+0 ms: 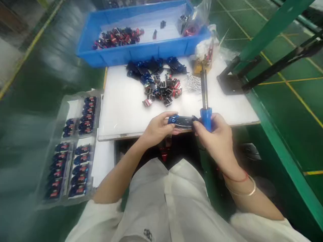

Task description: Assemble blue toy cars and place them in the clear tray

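My left hand (157,127) grips a small blue-and-black plastic part (181,121) at the front edge of the white table. My right hand (214,137) is shut around the blue handle of a soldering iron (205,97), whose metal shaft points away from me. The iron's lower end sits against the far end of the part. Beyond my hands lie a heap of black-and-red components (163,89), a heap of blue parts (153,69) and a small pile of metal pins (193,83).
A blue plastic crate (143,55) holding more components stands behind the white table (121,111). A clear tray of packed parts (73,148) lies to the left. A black stand (232,80) and green metal frame (275,33) are on the right.
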Demonstrator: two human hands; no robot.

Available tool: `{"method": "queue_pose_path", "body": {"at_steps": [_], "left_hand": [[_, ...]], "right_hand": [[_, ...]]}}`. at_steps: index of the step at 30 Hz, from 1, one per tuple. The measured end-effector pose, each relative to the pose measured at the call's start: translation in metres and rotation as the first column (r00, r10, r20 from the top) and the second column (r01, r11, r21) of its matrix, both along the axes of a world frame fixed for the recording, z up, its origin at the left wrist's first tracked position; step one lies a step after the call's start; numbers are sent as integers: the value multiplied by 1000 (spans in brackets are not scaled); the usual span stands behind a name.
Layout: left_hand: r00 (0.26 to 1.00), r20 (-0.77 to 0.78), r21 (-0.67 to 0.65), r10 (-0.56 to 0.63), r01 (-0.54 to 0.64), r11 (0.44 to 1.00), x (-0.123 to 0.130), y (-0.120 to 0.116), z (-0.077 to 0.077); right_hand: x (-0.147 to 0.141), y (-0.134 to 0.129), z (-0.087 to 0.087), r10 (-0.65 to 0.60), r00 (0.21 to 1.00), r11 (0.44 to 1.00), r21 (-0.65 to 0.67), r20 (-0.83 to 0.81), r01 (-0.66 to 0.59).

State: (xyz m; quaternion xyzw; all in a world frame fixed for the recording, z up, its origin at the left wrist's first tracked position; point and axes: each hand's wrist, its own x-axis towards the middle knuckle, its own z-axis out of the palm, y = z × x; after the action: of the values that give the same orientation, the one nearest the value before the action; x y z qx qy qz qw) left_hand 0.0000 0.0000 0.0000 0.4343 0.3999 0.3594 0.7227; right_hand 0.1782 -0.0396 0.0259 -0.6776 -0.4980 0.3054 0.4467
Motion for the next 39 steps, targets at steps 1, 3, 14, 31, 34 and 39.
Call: {"method": "queue_pose_path", "body": {"at_steps": [1,3,14,31,34,39], "left_hand": [[1000,0,0,-7,7,1000,0,0,1],[1000,-4,0,-13,13,1000,-1,0,2],[995,-75,-2,69,-70,998,4,-2,5],[992,117,-28,-54,57,998,-7,2,3],[993,111,-16,-28,30,999,-4,1,3],[997,64,-13,51,-50,999,-2,1,3]], "right_hand": [[0,0,0,1,1000,1000,1,-2,-1],[-1,-1,0,3,1000,1000,4,-4,-3],[-3,-3,-3,37,999,999,22,39,-38],[1,2,-8,44,995,999,33,-92,-42],[0,4,-11,69,994,997,49,-79,-65],[6,9,-17,122,974,992,35,-190,-117]]}}
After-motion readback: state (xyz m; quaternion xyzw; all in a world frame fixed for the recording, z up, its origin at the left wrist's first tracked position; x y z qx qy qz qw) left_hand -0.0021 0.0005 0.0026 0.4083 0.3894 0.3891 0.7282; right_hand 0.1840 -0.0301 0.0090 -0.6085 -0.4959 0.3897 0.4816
